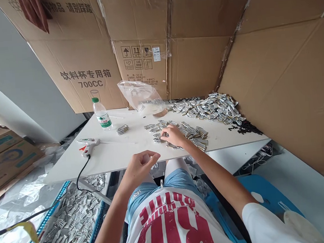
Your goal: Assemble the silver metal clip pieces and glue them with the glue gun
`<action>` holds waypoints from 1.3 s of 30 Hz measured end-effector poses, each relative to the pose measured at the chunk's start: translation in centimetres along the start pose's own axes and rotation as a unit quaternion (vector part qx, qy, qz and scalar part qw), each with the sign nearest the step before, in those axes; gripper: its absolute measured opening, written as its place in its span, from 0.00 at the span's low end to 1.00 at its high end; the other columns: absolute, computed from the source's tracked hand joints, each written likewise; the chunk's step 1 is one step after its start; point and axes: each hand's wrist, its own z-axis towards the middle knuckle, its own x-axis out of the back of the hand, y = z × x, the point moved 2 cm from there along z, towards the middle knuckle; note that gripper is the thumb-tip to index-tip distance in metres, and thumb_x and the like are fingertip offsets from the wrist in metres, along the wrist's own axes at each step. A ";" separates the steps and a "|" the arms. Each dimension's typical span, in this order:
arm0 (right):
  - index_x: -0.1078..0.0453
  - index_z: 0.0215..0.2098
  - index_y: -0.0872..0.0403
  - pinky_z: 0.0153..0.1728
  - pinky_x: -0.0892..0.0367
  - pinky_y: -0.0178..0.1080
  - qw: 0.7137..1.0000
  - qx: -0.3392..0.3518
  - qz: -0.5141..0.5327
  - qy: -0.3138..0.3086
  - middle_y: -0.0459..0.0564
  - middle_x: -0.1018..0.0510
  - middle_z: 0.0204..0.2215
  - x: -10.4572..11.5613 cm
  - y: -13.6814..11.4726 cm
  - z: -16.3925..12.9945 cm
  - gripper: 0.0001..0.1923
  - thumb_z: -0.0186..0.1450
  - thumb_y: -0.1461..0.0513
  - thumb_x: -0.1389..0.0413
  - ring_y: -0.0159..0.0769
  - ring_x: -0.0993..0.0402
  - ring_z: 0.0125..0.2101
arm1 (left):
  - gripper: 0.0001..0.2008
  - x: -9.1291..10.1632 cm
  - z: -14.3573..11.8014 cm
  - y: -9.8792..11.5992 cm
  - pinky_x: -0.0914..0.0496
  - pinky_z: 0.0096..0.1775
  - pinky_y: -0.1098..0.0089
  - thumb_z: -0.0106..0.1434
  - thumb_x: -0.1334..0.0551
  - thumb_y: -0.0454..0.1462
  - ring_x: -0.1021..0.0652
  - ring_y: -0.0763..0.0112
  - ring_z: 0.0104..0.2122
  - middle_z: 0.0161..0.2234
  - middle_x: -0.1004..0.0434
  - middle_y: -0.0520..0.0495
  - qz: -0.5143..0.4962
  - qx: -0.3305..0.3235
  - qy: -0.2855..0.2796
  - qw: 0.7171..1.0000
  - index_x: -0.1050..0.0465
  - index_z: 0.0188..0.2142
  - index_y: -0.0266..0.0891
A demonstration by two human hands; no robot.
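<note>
- Blue basket (64, 189): located below the bench, on the person's left; filled with loose metal pieces.
- Left hand (143, 166): at the near edge of the bench (109, 159), short of the metal pieces. Fingers loosely curled, thumb held forward; whether anything lies within them cannot be told from here.
- Right hand (176, 136): above the bench, reaching in from the right with the palm turned down. Fingers drawn narrow at the left part of the nearer cluster; whether a piece is gripped cannot be told.
- Nearer cluster (201, 142): spread under and around the right hand. Key relation — the pieces at its left lie directly at the right fingertips, long axes running roughly across the bench; those to the right of the wrist lie obliquely. The right hand is the nearer one; from the left hand the cluster lies ahead and to the right.
- Glue gun (89, 146): on its side at the left of the bench, cord hanging over the near edge.
- Small stack (122, 129): metal pieces set apart, left of the cluster.
- Bottle (103, 116): upright, green cap, behind the glue gun.
- Black parts (246, 128): scattered at the right end.
- Large heap (217, 107): more metal pieces, farther back — beside a clear plastic bag (143, 95).
- Cardboard panels (202, 64): standing behind everything.
</note>
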 end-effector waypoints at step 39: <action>0.22 0.59 0.51 0.63 0.49 0.77 0.769 -0.601 -0.128 0.176 0.74 0.33 0.70 16.0 22.5 -11.9 0.23 0.69 0.51 0.37 0.79 0.49 0.72 | 0.28 -0.6 0.6 -0.8 0.44 0.27 0.71 0.71 0.37 0.62 0.38 0.73 0.22 0.22 0.45 0.58 -0.062 -0.026 -0.070 0.995 0.23 0.38 0.40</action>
